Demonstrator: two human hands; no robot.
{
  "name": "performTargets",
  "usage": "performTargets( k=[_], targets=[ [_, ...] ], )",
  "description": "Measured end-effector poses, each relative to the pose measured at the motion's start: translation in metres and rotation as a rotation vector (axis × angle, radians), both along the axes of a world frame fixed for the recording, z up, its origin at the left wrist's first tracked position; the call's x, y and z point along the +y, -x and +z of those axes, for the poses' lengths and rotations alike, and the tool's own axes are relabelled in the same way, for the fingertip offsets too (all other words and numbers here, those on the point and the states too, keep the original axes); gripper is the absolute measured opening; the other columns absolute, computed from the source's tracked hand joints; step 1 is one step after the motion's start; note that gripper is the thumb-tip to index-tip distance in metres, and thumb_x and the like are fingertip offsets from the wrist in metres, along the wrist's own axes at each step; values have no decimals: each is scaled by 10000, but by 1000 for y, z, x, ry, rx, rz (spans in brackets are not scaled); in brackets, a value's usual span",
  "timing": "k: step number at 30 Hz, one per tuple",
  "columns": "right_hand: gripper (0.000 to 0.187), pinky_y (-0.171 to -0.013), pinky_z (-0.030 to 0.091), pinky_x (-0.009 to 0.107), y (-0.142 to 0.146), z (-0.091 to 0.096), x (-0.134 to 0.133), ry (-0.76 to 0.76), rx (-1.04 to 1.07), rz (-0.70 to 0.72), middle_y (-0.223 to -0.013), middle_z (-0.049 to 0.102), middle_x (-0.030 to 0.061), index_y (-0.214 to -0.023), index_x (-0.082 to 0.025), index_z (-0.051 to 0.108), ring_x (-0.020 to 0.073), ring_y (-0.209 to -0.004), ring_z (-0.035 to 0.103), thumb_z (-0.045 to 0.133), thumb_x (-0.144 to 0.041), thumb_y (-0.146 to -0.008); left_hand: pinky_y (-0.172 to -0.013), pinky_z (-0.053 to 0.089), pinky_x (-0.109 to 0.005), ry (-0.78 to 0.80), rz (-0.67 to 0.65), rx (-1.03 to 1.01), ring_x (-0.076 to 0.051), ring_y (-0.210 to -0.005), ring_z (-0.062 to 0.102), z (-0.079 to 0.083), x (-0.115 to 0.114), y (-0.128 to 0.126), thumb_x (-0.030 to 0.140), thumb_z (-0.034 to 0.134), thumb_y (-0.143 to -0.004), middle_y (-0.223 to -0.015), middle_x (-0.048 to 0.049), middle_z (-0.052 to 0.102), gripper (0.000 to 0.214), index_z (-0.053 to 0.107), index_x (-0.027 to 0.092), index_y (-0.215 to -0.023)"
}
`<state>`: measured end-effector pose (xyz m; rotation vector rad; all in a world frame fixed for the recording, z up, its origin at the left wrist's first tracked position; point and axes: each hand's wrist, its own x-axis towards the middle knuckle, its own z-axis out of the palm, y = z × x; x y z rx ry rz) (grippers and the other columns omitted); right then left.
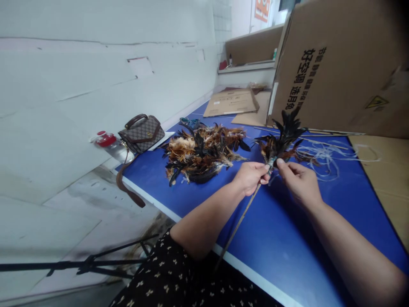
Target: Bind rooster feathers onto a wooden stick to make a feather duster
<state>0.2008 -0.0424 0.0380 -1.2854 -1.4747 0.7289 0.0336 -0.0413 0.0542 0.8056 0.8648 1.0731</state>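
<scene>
My left hand [251, 177] is closed around a thin stick [238, 226] that slants down toward my lap. The stick's top carries a bunch of black and brown feathers [283, 138]. My right hand [298, 179] pinches the base of that bunch right beside my left fingers, where a thin pale strand seems to wrap it. A loose heap of brown, black and tan feathers [203, 153] lies on the blue table [281, 238] to the left of my hands.
Pale strands [329, 155] trail over the table to the right. A big cardboard box [341, 64] stands behind, with flat cardboard [231, 102] further back. A patterned handbag [142, 133] and a red-capped bottle [110, 144] sit at the table's left end.
</scene>
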Motion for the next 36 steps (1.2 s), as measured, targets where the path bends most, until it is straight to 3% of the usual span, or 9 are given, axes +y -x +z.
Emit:
performTargets(
  k=[3,11,17,24,32,36],
  targets=[
    [710,-495,243,277,4,3,-3,42,48,32,-564,426,-12,-606,-197,546,112,-548,340,704,-826,-894,-500,261,-207,-12,-46,22,-59,-495,449,1,-3,-2,169,752,-970,-570,-13,543,304,634,81,-704],
    [697,-490,286,263,-5,-3,5,191,276,190,-587,461,-21,-668,-187,628,101,-539,363,843,-845,-744,-474,241,-188,18,-150,0,-45,-498,457,4,-7,0,86,647,-999,-656,-38,572,285,626,69,-716],
    [698,-480,349,243,-4,4,5,286,408,235,-574,505,-20,-651,-204,562,94,-517,421,969,-770,-623,-462,246,-181,28,-173,41,-40,-513,458,0,-7,-3,94,639,-1001,-691,-35,576,286,615,82,-715],
    [740,-560,530,275,-10,6,8,397,381,225,-652,653,33,-708,-193,627,153,-577,621,1012,-785,-488,-460,320,-186,124,-166,79,-75,-529,575,3,-8,-6,96,607,-1017,-717,-59,649,230,622,88,-787],
    [704,-562,517,282,-14,1,10,412,320,300,-667,692,71,-723,-192,651,174,-596,638,969,-803,-579,-468,416,-222,141,-158,159,-91,-491,598,5,-8,-8,46,515,-1025,-765,-83,721,240,635,93,-822],
    [705,-491,408,245,-11,-3,10,363,309,262,-598,584,12,-658,-197,586,110,-532,494,968,-786,-592,-485,420,-212,60,-132,315,-84,-458,561,-2,-8,-8,95,507,-1047,-621,-20,637,316,619,122,-753]
  ],
)
